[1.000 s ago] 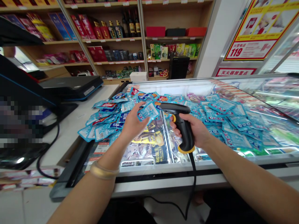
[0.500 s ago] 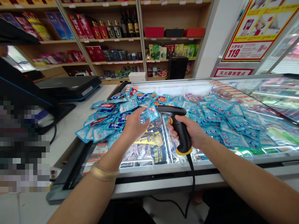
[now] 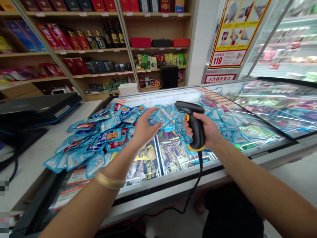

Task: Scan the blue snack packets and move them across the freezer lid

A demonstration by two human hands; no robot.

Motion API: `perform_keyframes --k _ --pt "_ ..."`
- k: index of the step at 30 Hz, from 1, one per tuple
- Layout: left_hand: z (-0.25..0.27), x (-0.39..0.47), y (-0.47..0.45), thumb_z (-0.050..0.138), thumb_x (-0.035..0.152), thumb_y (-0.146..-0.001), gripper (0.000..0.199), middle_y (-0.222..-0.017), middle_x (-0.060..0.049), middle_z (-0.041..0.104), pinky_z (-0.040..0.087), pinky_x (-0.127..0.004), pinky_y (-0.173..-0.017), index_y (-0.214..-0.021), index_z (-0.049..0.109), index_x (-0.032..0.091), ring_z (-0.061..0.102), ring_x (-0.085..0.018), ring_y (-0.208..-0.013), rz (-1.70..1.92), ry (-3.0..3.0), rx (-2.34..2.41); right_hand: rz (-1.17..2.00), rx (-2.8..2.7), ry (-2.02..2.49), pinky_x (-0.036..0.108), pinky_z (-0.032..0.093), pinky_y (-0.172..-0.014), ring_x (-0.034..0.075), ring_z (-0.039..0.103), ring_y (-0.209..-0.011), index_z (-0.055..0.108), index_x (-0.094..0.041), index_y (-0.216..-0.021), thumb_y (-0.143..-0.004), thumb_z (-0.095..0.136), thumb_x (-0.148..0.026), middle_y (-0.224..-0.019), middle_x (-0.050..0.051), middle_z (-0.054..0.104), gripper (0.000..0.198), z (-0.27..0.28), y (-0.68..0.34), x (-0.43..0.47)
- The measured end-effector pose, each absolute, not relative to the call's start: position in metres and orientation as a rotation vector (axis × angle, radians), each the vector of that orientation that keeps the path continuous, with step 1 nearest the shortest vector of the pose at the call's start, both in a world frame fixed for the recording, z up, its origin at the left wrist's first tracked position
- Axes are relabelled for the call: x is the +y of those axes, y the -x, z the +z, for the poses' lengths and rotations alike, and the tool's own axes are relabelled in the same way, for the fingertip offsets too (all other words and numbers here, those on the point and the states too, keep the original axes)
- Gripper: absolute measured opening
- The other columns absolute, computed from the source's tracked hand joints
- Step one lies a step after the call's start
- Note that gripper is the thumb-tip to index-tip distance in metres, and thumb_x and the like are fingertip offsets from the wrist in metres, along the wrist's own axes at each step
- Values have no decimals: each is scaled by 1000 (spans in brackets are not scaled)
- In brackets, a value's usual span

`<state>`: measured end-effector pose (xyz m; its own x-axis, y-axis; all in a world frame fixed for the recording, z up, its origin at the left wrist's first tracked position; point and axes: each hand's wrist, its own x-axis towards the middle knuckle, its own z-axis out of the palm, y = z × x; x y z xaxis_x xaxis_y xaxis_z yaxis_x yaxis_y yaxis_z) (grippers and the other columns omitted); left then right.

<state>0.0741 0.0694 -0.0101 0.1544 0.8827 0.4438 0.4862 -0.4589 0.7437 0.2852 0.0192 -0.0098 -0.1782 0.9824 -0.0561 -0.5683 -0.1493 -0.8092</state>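
Observation:
My right hand (image 3: 206,130) is wrapped round the grip of a black and yellow barcode scanner (image 3: 195,124), held upright above the freezer's glass top. Its head points left, toward my left hand (image 3: 146,129). That hand has its thumb and fingers apart, with a light-blue snack packet (image 3: 162,115) just beyond the fingertips, back side up. A heap of blue snack packets (image 3: 109,124), some with red or dark-blue labels, lies left of and behind my left hand. More blue packets (image 3: 225,122) are spread behind and right of the scanner.
The chest freezer (image 3: 138,191) has a glass top with frozen goods showing through it. The scanner's cable (image 3: 198,178) hangs over its front edge. A black scale-like device (image 3: 42,107) sits on the counter at left. Stocked shelves (image 3: 96,49) stand behind.
The view has swung right. My left thumb and fingers have spread and let go of the blue packet. The scanner stays in my right hand, now a little farther from my left hand.

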Motion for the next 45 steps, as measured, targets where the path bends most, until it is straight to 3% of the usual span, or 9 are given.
perform_keyframes --k 5,10,13,20,25,28,32,37,45 --pt "-7 92 -165 66 22 -77 55 -127 -10 66 55 -38 -90 -131 57 19 64 -25 -112 1178 -1823 1185 1431 -668 775 19 42 -45 9 48 -53 60 -16 -82 -76 63 -33 -67 2 57 19 -5 -355 15" --pt "-26 101 -219 71 36 -78 72 -147 -19 49 36 -46 -113 -142 47 14 42 -32 -139 869 -2289 1087 1381 -574 776 19 43 -44 10 47 -51 59 -16 -82 -77 63 -33 -65 2 55 17 -11 -391 15" --pt "-40 92 -228 60 39 -88 69 -157 -20 33 28 -55 -116 -149 37 17 31 -36 -145 642 -2544 1151 1422 -503 786 19 44 -42 10 47 -50 59 -16 -82 -81 59 -32 -63 2 56 15 -21 -394 20" --pt "-45 92 -237 36 41 -98 62 -164 -12 19 26 -58 -116 -156 19 25 26 -33 -148 483 -2668 1339 1436 -483 788 18 45 -41 10 49 -47 57 -16 -83 -87 52 -30 -61 3 57 15 -30 -396 44" --pt "-40 108 -244 41 55 -94 77 -166 -14 11 28 -61 -114 -157 10 25 24 -36 -148 397 -2668 1360 1446 -452 799 17 44 -40 10 48 -45 56 -16 -81 -91 45 -29 -56 2 54 20 -25 -401 58" --pt "-36 110 -243 45 62 -89 85 -166 -16 6 22 -63 -116 -157 9 25 17 -38 -150 378 -2649 1344 1432 -459 799 16 44 -41 9 48 -46 56 -15 -80 -91 44 -28 -57 2 54 21 -23 -403 58" --pt "-33 102 -234 47 61 -90 83 -165 -17 8 18 -61 -117 -157 13 27 13 -37 -151 478 -2640 1327 1411 -493 816 16 44 -42 9 49 -47 57 -15 -80 -86 52 -31 -61 3 56 18 -19 -403 50" --pt "-33 86 -207 50 54 -91 76 -163 -19 16 22 -62 -116 -154 20 26 19 -38 -149 610 -2647 1272 1390 -554 816 16 43 -43 8 47 -48 58 -15 -82 -81 58 -32 -63 1 54 16 -4 -394 36" --pt "-29 78 -78 56 32 -90 47 -144 -18 47 38 -49 -112 -134 52 18 43 -31 -136 1012 -2642 1432 1529 -702 767 19 42 -42 10 48 -50 60 -15 -83 -81 55 -31 -65 3 57 17 7 -312 27"
